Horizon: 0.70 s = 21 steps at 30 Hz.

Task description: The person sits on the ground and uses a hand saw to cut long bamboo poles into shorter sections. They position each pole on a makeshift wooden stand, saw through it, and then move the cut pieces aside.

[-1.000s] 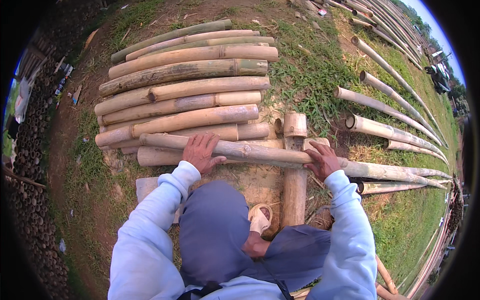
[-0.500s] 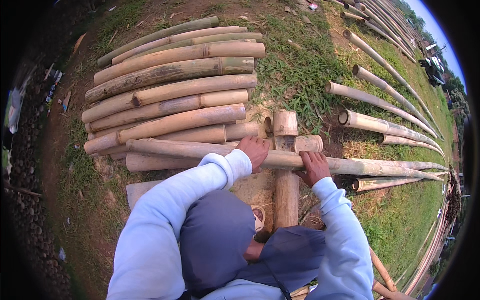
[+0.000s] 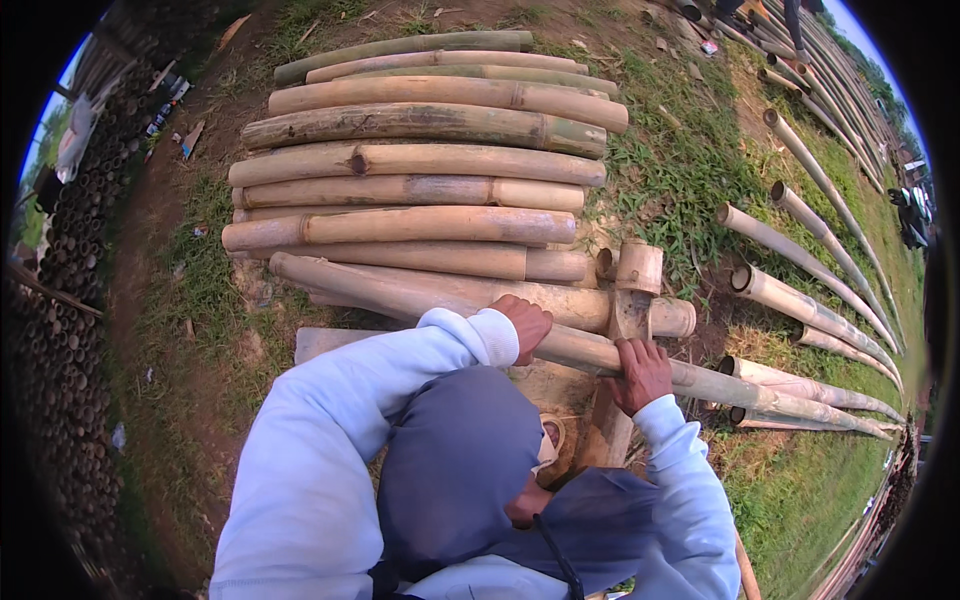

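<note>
A long bamboo pole (image 3: 580, 347) runs slantwise in front of my bent knee, its left end farther from me. My left hand (image 3: 525, 325) is closed round it from above, knuckles up. My right hand (image 3: 642, 375) wraps it farther right, with the thumb side hidden beneath. Just beyond my right hand stands a notched bamboo post (image 3: 639, 268). A thick bamboo piece (image 3: 672, 318) lies across beside that post. The pole crosses on my side of the notch.
Several cut bamboo lengths (image 3: 420, 160) lie side by side at the far left. Long bamboo poles (image 3: 810, 290) spread over the grass at right. A large bamboo stack (image 3: 70, 330) borders the far left. Another person's legs (image 3: 793, 25) show at top right.
The pole has come nearer to me, off the line of the post's notch, and its slant has grown. Both hands keep their grip. My view has turned leftward.
</note>
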{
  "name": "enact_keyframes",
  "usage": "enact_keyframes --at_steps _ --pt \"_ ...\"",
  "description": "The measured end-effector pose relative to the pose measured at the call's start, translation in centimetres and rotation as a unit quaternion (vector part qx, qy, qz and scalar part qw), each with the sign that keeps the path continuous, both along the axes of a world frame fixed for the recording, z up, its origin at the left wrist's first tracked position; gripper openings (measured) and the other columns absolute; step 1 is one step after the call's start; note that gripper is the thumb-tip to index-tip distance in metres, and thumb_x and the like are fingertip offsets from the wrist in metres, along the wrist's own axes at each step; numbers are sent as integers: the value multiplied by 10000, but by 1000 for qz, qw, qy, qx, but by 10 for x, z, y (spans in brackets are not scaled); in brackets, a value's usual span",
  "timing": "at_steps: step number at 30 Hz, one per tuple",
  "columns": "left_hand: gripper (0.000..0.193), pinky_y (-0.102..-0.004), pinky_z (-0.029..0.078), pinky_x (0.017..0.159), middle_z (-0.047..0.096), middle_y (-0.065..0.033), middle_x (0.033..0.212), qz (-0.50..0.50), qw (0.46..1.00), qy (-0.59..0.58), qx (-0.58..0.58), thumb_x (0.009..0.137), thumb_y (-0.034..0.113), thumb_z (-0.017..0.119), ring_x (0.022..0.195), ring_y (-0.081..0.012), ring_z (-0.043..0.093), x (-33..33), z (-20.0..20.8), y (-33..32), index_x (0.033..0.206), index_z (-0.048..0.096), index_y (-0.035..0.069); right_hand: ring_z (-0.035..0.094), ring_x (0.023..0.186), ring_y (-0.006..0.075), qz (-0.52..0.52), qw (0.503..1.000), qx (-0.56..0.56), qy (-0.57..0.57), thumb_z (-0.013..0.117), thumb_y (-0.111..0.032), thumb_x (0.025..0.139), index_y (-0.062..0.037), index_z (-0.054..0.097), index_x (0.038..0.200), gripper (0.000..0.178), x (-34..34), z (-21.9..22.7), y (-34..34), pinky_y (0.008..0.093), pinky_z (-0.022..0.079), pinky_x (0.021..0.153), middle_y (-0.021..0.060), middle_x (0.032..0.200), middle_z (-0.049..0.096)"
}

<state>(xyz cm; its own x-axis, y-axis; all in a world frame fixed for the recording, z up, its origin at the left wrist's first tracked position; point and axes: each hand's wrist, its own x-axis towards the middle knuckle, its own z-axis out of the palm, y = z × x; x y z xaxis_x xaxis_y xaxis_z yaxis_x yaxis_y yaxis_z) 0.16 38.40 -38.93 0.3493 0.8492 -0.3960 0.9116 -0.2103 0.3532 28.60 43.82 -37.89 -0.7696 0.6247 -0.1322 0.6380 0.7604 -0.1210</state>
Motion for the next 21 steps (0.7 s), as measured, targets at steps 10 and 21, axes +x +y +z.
enact_keyframes --at_steps 10,21 --pt "604 -397 431 1000 631 -119 1088 10 991 100 88 582 345 921 1117 -290 575 -154 -6 -92 1047 676 48 627 1056 301 26 997 -25 70 851 -336 740 -109 578 1105 510 -166 -26 -71 492 444 942 88 1059 635" --pt "436 -414 483 895 682 -153 1025 17 986 34 160 803 258 718 992 -334 681 -91 -52 -64 1181 598 75 589 1263 350 -71 975 147 154 793 -364 815 -140 544 1436 706 -146 -25 -89 681 288 1149 136 1323 628"
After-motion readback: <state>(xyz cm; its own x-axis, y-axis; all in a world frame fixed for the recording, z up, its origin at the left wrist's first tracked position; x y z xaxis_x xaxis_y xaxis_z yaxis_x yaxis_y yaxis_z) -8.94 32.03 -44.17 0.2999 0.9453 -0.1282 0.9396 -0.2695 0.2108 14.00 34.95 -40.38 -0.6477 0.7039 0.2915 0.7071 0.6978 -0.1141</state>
